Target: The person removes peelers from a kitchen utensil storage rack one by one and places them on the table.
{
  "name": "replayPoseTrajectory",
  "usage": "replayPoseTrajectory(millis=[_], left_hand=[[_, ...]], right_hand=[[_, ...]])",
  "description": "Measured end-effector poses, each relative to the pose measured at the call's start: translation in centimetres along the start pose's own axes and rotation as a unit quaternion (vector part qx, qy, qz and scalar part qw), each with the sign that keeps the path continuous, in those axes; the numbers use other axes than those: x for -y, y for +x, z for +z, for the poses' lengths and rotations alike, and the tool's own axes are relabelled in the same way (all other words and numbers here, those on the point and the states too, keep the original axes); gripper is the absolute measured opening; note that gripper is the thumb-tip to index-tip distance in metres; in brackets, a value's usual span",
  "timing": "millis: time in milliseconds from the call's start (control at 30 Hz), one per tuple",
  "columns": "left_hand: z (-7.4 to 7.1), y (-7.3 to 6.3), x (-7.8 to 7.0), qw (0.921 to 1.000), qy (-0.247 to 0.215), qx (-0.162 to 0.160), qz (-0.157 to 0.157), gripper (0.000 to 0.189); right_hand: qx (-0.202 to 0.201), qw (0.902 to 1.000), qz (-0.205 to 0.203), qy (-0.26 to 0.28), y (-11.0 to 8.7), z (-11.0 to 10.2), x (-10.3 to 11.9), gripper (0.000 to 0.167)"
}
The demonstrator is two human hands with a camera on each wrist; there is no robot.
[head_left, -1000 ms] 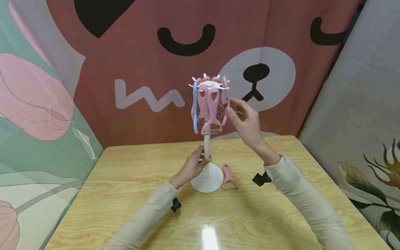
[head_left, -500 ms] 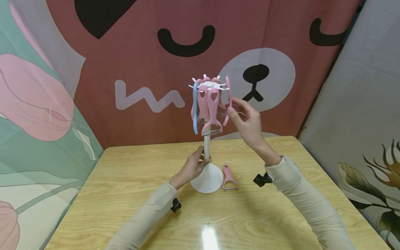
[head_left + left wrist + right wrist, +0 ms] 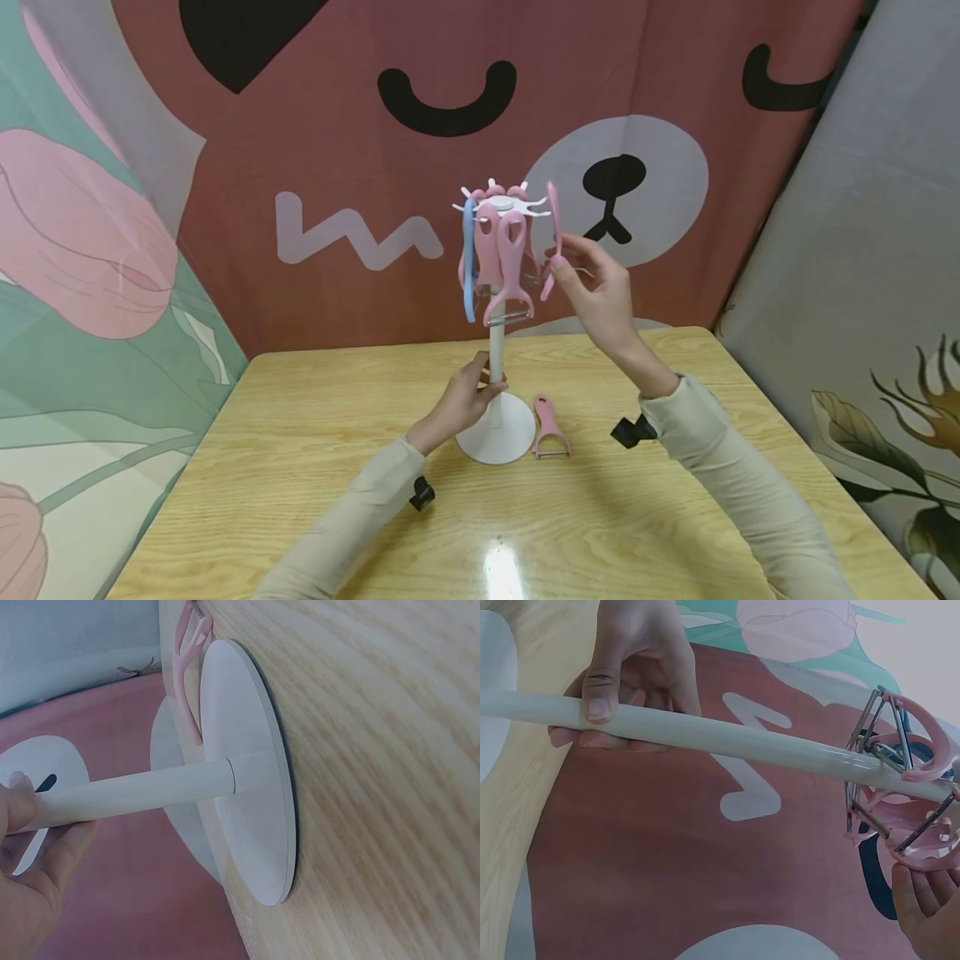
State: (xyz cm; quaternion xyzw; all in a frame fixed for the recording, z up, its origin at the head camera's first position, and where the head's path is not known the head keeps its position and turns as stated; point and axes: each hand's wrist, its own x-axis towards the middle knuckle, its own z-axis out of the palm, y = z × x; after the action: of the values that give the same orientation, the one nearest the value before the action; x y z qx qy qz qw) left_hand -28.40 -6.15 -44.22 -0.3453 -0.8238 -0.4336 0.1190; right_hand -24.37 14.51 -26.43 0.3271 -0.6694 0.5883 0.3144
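Note:
A white stand (image 3: 497,342) with a round base and a ring of hooks on top stands upright on the table. My left hand (image 3: 465,396) grips its pole low down, thumb and fingers wrapped around it, as the right wrist view also shows. Up at the hooks, my right hand (image 3: 606,296) pinches a pink peeler (image 3: 556,217) by its handle; the handle's top is right by the outer end of a hook. Several other pink peelers (image 3: 512,242) and a blue one (image 3: 469,258) hang around the stand. Those at the back are partly hidden.
One more pink peeler (image 3: 546,414) lies on the wooden table (image 3: 315,433), just right of the round base (image 3: 480,442). Behind the table hangs a red cloth (image 3: 337,300) with a bear's face, and patterned cloths flank both sides.
My right hand has moved slightly right, drawing the pinched peeler outward along its hook to the tip. The left hand and the stand have stayed in place.

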Motion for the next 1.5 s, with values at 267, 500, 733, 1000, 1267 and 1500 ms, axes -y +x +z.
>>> replayPoseTrajectory(millis=[267,500,733,1000,1267,1500], left_hand=[[0.1,0.0,0.1,1.0,0.001,0.004,-0.005,0.024],[0.1,-0.1,0.2,1.0,0.004,0.002,0.002,0.026],[0.1,-0.1,0.3,1.0,0.0,0.001,0.01,0.025],[0.0,0.0,0.2,1.0,-0.003,0.003,0.008,0.025],[-0.1,0.0,0.1,1.0,-0.003,0.002,0.002,0.024],[0.0,0.0,0.1,1.0,-0.002,0.004,0.0,0.024]], right_hand=[[-0.004,0.9998,0.012,-0.015,-0.4,-0.5,-0.4,0.031],[-0.004,0.9997,0.017,-0.016,-0.6,-0.7,-0.7,0.031],[0.003,0.9998,0.011,-0.015,-0.9,-0.8,-1.1,0.03],[0.005,0.9997,0.019,-0.017,-1.1,-0.9,-1.3,0.029],[0.002,0.999,0.04,-0.018,-1.4,-1.0,-1.4,0.027],[-0.003,0.998,0.054,-0.034,-1.7,-1.1,-1.5,0.026]])
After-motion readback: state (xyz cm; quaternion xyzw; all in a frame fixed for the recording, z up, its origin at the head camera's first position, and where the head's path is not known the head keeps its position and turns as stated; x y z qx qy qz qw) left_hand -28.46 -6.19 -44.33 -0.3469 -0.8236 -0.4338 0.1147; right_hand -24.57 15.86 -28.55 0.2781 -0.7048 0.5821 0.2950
